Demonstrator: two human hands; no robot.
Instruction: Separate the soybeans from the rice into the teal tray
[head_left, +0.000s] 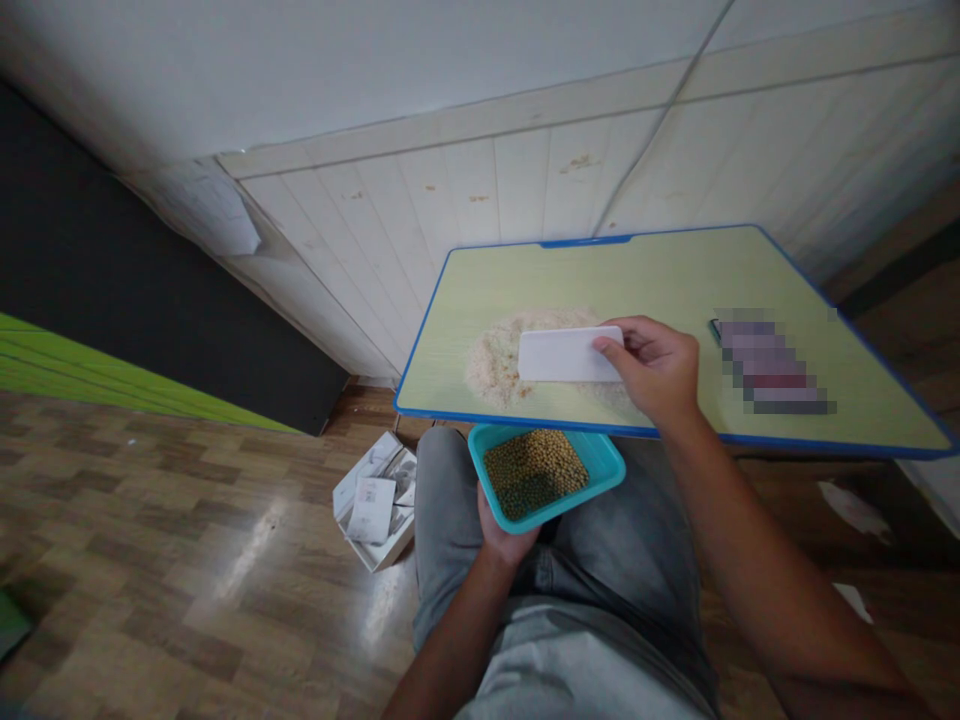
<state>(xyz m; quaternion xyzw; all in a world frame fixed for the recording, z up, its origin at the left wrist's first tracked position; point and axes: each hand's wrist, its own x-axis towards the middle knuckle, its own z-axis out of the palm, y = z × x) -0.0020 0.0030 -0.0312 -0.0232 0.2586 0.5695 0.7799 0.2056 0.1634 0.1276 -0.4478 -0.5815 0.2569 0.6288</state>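
My right hand pinches the right end of a flat white rectangular card, thumb on top. The card is over a spread of pale grains, looking like rice, on a yellow-green table with a blue edge. Below the near table edge, my left hand holds a turquoise plastic tub over my lap, fingers mostly hidden underneath. Inside the tub lie many round beans, tan ones towards the back and dark green ones towards the front.
A pixelated phone-like object lies on the table's right side. A white box with papers stands on the wooden floor left of my knee. Behind the table is a white panelled wall with a cable; a dark panel stands left.
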